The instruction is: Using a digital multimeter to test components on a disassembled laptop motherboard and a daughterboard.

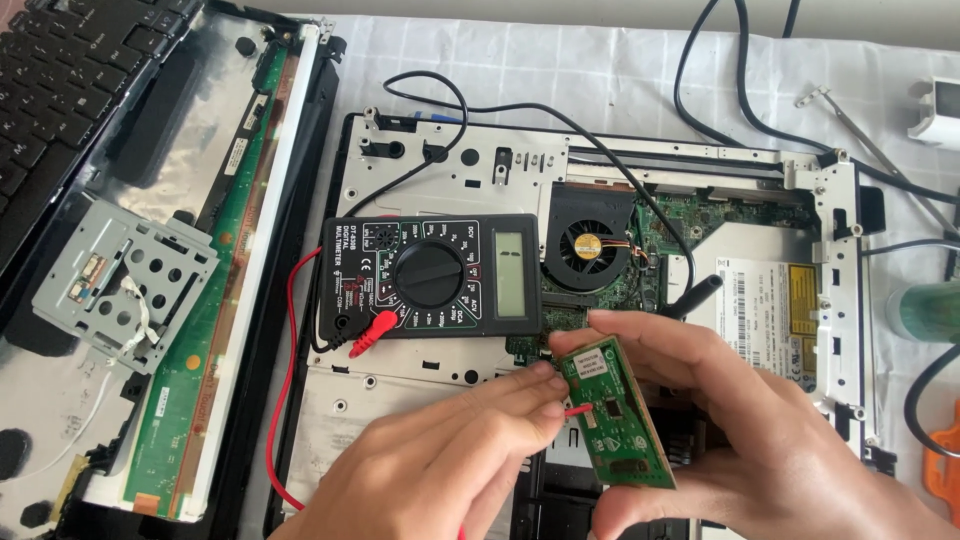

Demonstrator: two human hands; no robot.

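- Nearest the camera, the left hand [440,465] pinches a red probe [577,410] between thumb and forefinger, its tip touching the small green circuit board [612,415].
- At 3 o'clock of it, the right hand [745,430] has its fingers [640,328] clenched round that board's edges, holding it tilted above the opened laptop base [470,160].
- At 11 o'clock of the hands, a black multimeter [430,277] lies on the base, red lead [290,380] plugged in; its screen looks blank or too faint to tell.
- At 12 o'clock sits the cooling fan [587,243]; far left lies the detached laptop lid [200,250].
- Judged step: probing 1 contact on the board. A second, black probe [690,297] lies at 1 o'clock, untouched; a reading would likely need both tips steady on contacts.
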